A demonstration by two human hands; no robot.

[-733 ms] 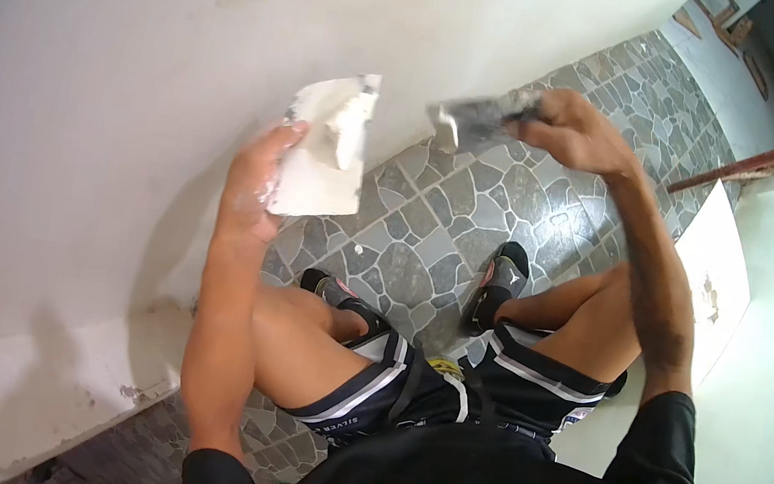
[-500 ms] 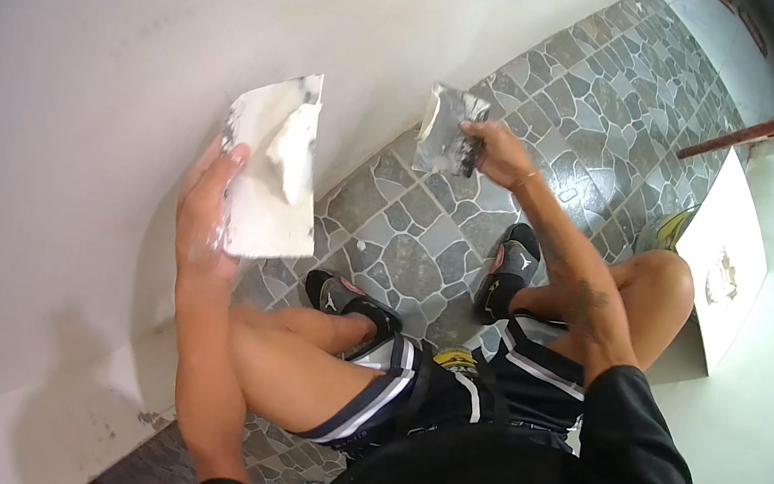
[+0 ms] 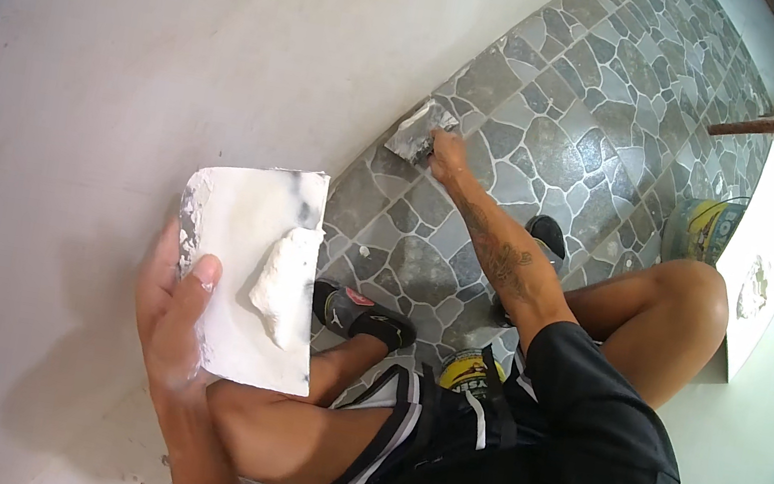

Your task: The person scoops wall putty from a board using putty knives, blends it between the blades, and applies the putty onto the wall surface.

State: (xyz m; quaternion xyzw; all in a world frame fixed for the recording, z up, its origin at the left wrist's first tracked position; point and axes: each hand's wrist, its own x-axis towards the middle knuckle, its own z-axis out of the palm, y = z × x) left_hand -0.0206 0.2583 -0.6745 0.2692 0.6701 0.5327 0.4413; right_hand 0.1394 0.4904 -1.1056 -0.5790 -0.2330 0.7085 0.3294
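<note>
At eight o'clock, a flat white board (image 3: 229,247) bearing a rough lump of paste (image 3: 284,287) is clasped by the left hand (image 3: 175,322). At twelve, a thin, smeared grey scraper (image 3: 414,141) is gripped by the right hand (image 3: 447,156).

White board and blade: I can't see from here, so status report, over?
Left grip holds white board, white paste on it. Right grip holds blade near wall, contact unclear. Bucket off to right, clear of both.

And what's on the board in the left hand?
White paste sits on the board near its right edge, beside dark smudges. The left hand has its thumb on top. What's under the paste is hidden.
</note>
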